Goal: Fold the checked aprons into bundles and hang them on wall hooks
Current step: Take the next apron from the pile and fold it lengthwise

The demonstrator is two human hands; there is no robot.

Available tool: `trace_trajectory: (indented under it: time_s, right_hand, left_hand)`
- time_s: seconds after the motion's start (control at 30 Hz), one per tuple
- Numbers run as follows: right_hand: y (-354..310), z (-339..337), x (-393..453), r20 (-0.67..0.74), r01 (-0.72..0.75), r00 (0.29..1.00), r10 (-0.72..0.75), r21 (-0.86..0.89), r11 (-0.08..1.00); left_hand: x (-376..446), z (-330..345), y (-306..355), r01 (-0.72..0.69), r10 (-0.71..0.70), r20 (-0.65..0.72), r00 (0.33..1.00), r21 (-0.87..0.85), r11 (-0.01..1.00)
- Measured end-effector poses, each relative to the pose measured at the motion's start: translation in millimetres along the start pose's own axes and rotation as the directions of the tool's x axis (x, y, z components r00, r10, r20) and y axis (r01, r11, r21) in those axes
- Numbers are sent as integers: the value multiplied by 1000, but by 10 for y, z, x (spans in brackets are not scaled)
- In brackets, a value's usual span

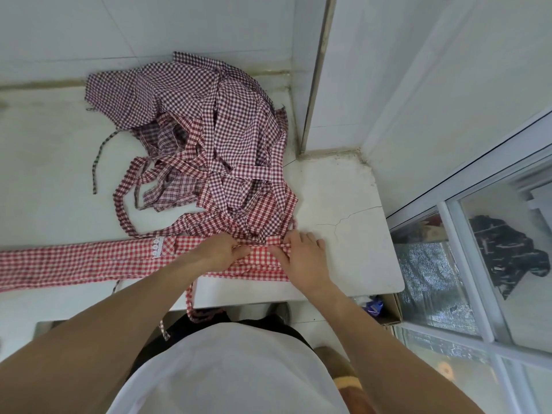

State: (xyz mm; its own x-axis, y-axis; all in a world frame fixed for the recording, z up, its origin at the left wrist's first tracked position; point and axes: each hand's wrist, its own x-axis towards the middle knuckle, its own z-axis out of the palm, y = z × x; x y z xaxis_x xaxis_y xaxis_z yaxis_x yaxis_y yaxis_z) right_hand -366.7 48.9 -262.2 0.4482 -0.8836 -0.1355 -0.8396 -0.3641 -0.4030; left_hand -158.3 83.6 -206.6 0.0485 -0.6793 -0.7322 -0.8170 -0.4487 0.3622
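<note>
A red-and-white checked apron (pixel 89 264) lies folded into a long narrow strip along the front edge of the white counter (pixel 343 204). My left hand (pixel 221 252) and my right hand (pixel 301 252) both grip the strip's right end, fingers curled into the cloth. One of its ties (pixel 189 297) hangs over the counter's front edge. Behind them lies a tangled heap of several checked aprons (pixel 209 138), with straps spilling to the left.
White tiled walls close the counter at the back and right corner. A window with white frames (pixel 484 264) stands to the right. A cardboard box (pixel 388 309) sits below the counter's right end.
</note>
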Motion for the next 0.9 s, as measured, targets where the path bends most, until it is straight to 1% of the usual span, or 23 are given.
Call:
trace_trajectory:
  time_s: [0.07,0.17,0.27,0.33,0.4,0.43,0.47,0.5,0.53,0.57,0.6,0.63,0.7,0.8,0.83,0.87,0.9]
  right_hand:
    - [36,98,-103,-135,-12,991,9,-21,1000]
    - [57,131,-156,-185,-3,983,9,29,1000]
    - [94,118,-211,-233,-20,970,66,192,981]
    - [89,76,-269,-241,-115,951,192,302,946]
    - [55,-33,-284,-165,-256,923,348,412,875]
    - [42,-94,-277,-97,-321,911,402,446,836]
    - [37,-155,-258,-25,-379,900,436,450,809]
    - [49,-212,-228,49,-429,890,453,426,797]
    - [63,-268,-196,127,-476,875,467,394,786]
    - [61,-326,-159,204,-521,854,479,362,773]
    - [55,-375,-135,268,-549,834,482,330,768]
    - [51,-404,-119,310,-542,834,457,304,783]
    - [42,-430,-105,345,-483,862,372,336,808]
    - [28,-474,-140,325,-426,897,299,460,779]
    - [19,-495,-158,332,-430,898,290,513,743]
    - [-10,-529,-176,354,-449,890,287,582,677]
    - [-44,-574,-191,387,-479,877,285,652,588]
  left_hand:
    - [2,21,-59,41,-36,-57,998,75,996]
    - [-27,68,-115,87,-38,-204,978,238,967]
    - [-64,136,-88,150,-50,-297,954,325,934]
    - [-45,197,-65,148,38,-432,901,387,910]
    - [-31,275,-37,40,198,-554,809,387,921]
    - [-19,316,-14,-49,283,-571,770,390,919]
    - [-5,361,8,-147,363,-561,744,392,908]
    - [9,405,34,-231,424,-531,734,392,890]
    - [9,446,59,-283,443,-486,754,368,886]
    - [6,476,74,-299,428,-449,784,331,895]
    - [6,504,76,-299,403,-412,817,294,908]
    - [18,524,60,-295,377,-389,841,255,921]
    - [43,536,27,-306,338,-392,855,144,941]
    - [23,511,43,-300,243,-379,893,-100,949]
    - [7,504,51,-284,200,-358,912,-198,938]
    - [-8,496,55,-276,172,-334,927,-294,915]
    - [-16,496,57,-280,162,-312,936,-384,880]
